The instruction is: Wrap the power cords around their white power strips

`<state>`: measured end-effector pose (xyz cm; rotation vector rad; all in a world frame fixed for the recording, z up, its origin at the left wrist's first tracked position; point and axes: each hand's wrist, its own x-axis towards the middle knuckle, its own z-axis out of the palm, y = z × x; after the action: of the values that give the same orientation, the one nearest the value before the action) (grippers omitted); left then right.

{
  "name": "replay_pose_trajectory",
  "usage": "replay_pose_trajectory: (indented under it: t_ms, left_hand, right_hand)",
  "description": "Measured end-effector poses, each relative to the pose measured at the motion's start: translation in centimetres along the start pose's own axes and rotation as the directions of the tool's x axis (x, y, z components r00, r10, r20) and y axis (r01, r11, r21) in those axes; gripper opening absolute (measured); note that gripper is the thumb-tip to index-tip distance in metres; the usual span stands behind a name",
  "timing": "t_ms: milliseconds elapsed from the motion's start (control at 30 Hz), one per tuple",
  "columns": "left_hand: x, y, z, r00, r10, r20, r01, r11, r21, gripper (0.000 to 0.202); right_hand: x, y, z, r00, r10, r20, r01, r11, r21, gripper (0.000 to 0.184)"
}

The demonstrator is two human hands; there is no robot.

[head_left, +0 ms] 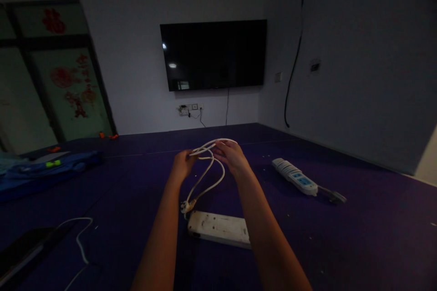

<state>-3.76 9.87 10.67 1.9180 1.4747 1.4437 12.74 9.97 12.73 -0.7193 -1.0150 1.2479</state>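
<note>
Loops of a white power cord (218, 181) run between my two hands above the purple surface. My left hand (184, 163) is closed around the cord at the left end of the loops. At the right end, my right hand (231, 153) grips the same cord between thumb and fingers. The cord hangs down to a plug (186, 207) beside the left end of a white power strip (218, 228). That strip lies under my forearms, its right end hidden by my right arm.
On the right lies a second power strip (297, 177) with its cord wound around it and a dark plug (336, 198). At left are blue cloth (68, 168), a dark flat device (23, 250) and a thin white cable (80, 241). A television (215, 54) hangs on the far wall.
</note>
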Motion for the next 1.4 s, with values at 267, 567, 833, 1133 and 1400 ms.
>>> replay_pose_trajectory:
  t_ms: [267,567,833,1133,1400]
  left_hand:
    - [-0.1,-0.5,-1.7,0.956,-0.06,-0.289,0.077,0.996,0.046,0.023]
    - [0.0,-1.4,-3.3,0.853,-0.233,-0.468,0.066,0.936,-0.345,0.034]
    - [-0.6,-1.1,-4.8,0.813,-0.319,-0.486,0.054,0.874,-0.483,0.033]
    - [-0.8,-0.3,-5.6,0.854,-0.396,-0.338,0.066,0.726,-0.685,0.023]
    - [-1.3,0.4,-5.6,0.869,-0.45,-0.208,0.184,0.683,-0.707,0.006]
  right_hand:
    - [1.6,2.5,-1.1,0.994,-0.073,-0.079,0.017,0.834,-0.552,0.036]
    - [1.0,5.4,-1.2,0.933,0.341,0.112,-0.171,0.696,-0.697,0.029]
    - [-0.5,4.5,0.6,0.72,0.517,0.463,-0.244,0.813,-0.528,0.017]
    - [-0.3,2.3,0.9,0.852,0.264,0.453,-0.142,0.948,-0.284,0.018]
    - [-0.4,-0.1,0.2,0.963,0.001,0.27,0.082,0.952,-0.296,0.025]
